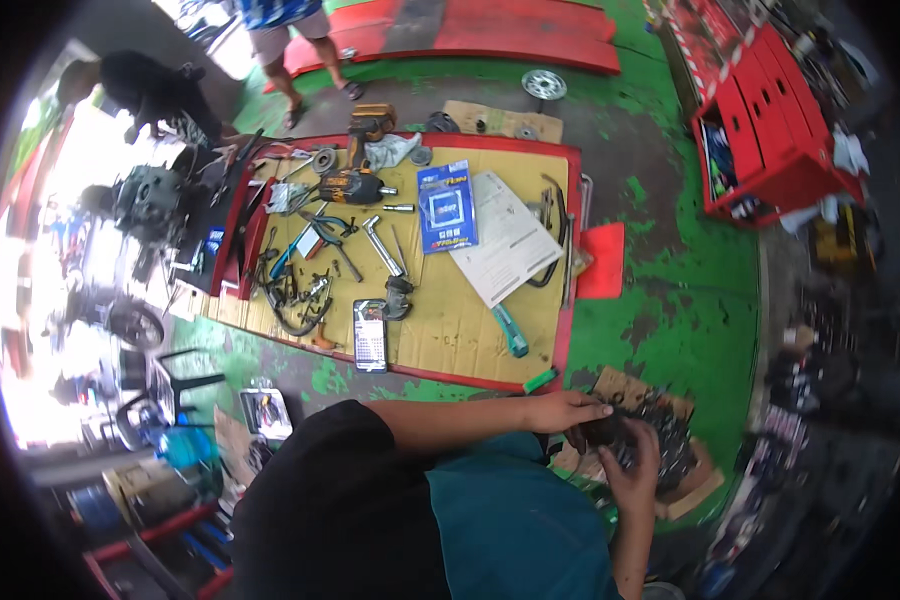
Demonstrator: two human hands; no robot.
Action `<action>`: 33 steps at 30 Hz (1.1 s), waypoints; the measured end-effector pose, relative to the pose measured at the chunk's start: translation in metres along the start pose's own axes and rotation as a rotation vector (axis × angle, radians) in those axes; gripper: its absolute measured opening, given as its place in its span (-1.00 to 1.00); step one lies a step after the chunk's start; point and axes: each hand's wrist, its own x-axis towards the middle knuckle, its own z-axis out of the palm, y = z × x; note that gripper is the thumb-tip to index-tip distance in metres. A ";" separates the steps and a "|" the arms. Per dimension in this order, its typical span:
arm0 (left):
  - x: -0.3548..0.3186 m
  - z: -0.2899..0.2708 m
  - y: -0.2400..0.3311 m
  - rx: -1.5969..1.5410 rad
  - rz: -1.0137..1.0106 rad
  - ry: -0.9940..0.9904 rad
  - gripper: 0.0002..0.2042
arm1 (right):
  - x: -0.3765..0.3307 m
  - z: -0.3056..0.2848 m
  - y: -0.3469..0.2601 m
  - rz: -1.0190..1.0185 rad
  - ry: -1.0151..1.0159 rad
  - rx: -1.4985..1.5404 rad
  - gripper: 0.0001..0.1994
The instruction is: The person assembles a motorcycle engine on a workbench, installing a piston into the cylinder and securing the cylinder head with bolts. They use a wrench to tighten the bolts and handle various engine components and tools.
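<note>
Off the right front corner of the red-framed work table (570, 330), my left hand (568, 410) and my right hand (634, 466) close round a small dark, dirty part (598, 432) from two sides. My fingers cover much of it, and its kind cannot be made out. Just beyond and beneath my hands, a heap of dark metal parts (675, 440) lies on torn cardboard (705, 485). Nearest on the table are a green-capped item (540, 380) at the corner and a teal-handled tool (511, 332) partly under a white printed sheet (507, 240).
Cardboard on the table bears a phone (370, 336), a cordless impact wrench (350, 187), a ratchet (382, 246), pliers (328, 222) and a blue packet (448, 207). A red tool cabinet (770, 120) stands far right. One person (145, 95) bends by an engine (153, 203); another stands behind the table.
</note>
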 end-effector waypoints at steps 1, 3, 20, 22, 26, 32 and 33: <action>0.012 0.003 0.013 0.032 0.013 0.073 -0.32 | 0.012 -0.022 0.025 0.010 0.004 0.024 -0.50; 0.027 0.008 0.041 0.099 0.042 0.224 -0.31 | 0.029 -0.067 0.068 0.188 0.068 0.144 -0.48; 0.140 -0.054 0.118 -0.064 0.552 1.190 -0.81 | 0.196 -0.262 0.510 0.726 -0.265 -0.227 -0.54; 0.166 -0.056 0.129 -0.116 0.606 1.312 -0.80 | 0.270 -0.312 0.533 0.683 -0.192 -0.243 -0.54; 0.202 -0.060 0.194 0.104 0.473 1.469 -0.86 | 0.526 -0.337 0.470 0.295 -0.185 -0.188 -0.57; 0.257 -0.108 0.263 0.046 0.602 1.525 -0.84 | 0.806 -0.242 0.262 -0.171 -0.360 0.139 -0.59; 0.262 -0.120 0.272 0.050 0.594 1.538 -0.83 | 0.826 -0.217 0.235 -0.194 -0.448 0.075 -0.61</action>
